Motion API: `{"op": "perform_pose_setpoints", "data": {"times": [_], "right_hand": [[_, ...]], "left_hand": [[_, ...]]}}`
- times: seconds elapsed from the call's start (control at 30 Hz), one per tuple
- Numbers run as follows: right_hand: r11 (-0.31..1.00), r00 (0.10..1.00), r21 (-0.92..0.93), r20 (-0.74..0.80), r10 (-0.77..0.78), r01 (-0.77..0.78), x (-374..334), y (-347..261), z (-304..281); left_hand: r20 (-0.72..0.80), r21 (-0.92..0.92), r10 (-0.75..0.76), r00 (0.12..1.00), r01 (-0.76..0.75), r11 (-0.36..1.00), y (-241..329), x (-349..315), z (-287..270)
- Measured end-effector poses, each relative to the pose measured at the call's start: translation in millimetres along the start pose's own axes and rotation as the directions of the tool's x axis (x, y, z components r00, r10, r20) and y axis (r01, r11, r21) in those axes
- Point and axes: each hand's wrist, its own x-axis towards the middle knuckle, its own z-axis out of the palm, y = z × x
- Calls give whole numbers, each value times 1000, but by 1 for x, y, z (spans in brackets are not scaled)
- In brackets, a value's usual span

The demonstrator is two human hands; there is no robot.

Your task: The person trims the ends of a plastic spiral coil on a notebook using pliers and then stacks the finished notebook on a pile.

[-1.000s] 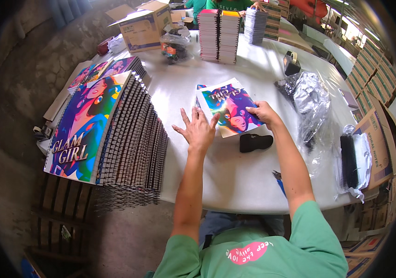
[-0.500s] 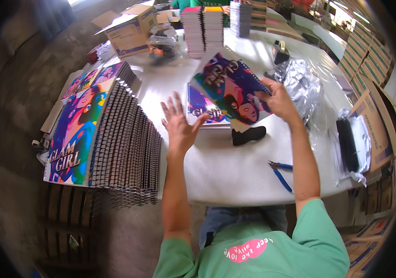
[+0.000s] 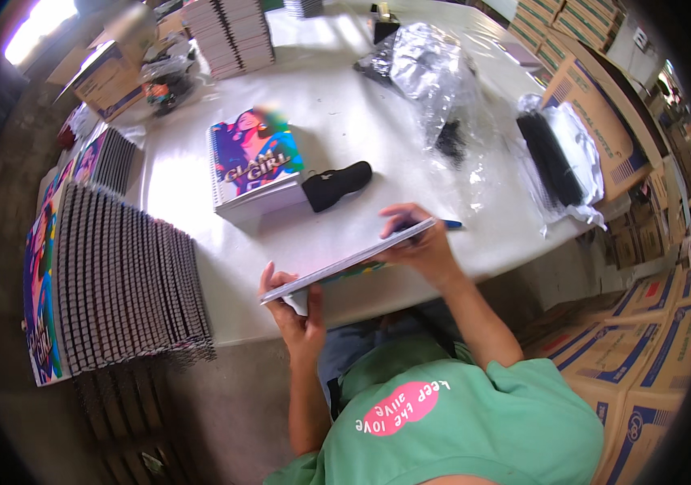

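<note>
Both my hands hold a spiral notebook [image 3: 348, 263] above the near edge of the table, turned nearly edge-on and slanting up to the right. My left hand [image 3: 295, 314] grips its lower left end, thumb underneath. Around its right end are the fingers of my right hand [image 3: 420, 244]. Farther off, a short stack of notebooks [image 3: 258, 158] with colourful illustrated covers lies on the table. Touching its right side is a black curved object [image 3: 339, 184] whose kind I cannot make out. A blue handle tip of the pliers [image 3: 453, 224] shows behind my right hand.
A tall pile of spiral notebooks [image 3: 123, 279] stands at the left table edge. More notebook stacks [image 3: 230, 36] and an open carton [image 3: 111, 81] are at the back. Clear plastic wrap [image 3: 434, 73], black wire strips [image 3: 551, 158] and cartons [image 3: 604, 331] are on the right.
The notebook has come down toward me from over the short stack and tilted edge-on. My left hand, spread and empty before, now grips it too. The view has shifted.
</note>
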Motion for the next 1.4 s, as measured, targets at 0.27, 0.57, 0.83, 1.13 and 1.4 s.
{"op": "perform_pose_setpoints", "data": {"times": [0.27, 0.57, 0.83, 1.13, 1.4], "right_hand": [[998, 997, 10, 54, 56, -56, -19, 38, 9], [958, 990, -284, -138, -12, -27, -24, 38, 23], [961, 903, 30, -352, -247, 275, 12, -32, -188], [-188, 890, -892, -349, -292, -411, 97, 62, -352], [255, 844, -952, -272, -462, -167, 107, -36, -323]], "left_hand": [[-21, 28, -99, 995, 100, 995, -7, -4, 0], [-97, 578, 548, 831, -401, 711, 43, 3, 41], [341, 739, 420, 841, -516, 434, 61, 7, 60], [362, 716, 425, 830, -539, 444, 64, 6, 66], [362, 676, 470, 805, -574, 462, 65, 13, 61]]}}
